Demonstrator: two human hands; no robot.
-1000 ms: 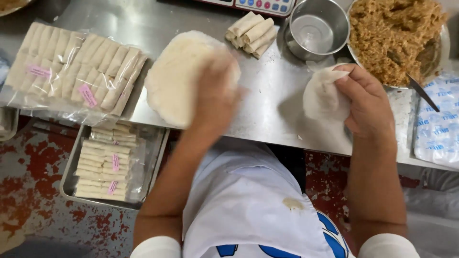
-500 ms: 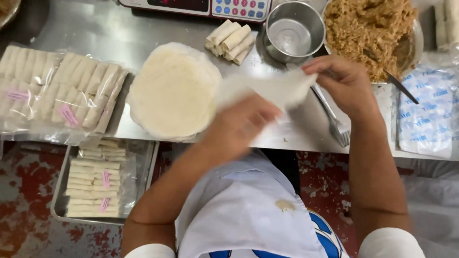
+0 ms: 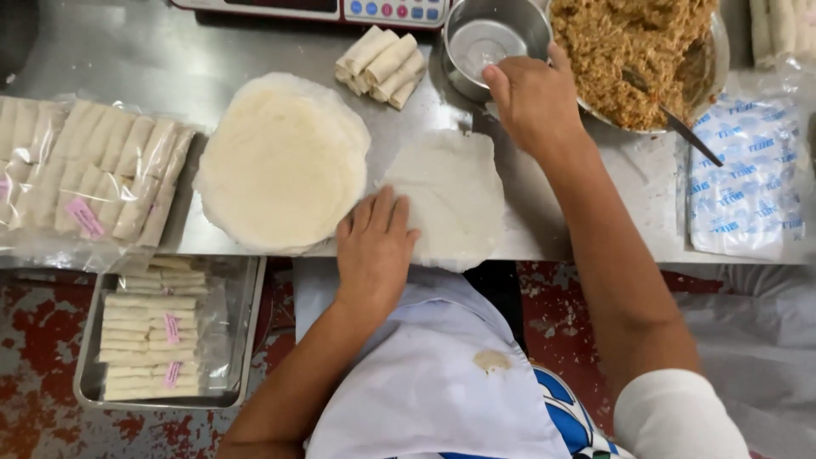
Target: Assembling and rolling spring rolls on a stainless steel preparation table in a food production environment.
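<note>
1. Our left hand (image 3: 374,246) lies open and flat on the near-left edge of the single wrapper (image 3: 449,197), gripping nothing. The wrapper's near rim hangs past the steel table (image 3: 255,51), so we judge a sideways drag could tear it.
2. Our right hand (image 3: 531,98) sits at the small metal bowl (image 3: 493,42), fingers curled; any grip is hidden, and a nudge could tip it.

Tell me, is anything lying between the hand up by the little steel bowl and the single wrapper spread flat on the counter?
Nothing visible does. The right hand rests at the small steel bowl, and only bare steel counter lies between it and the single wrapper. The left hand already presses that wrapper's left edge.
</note>
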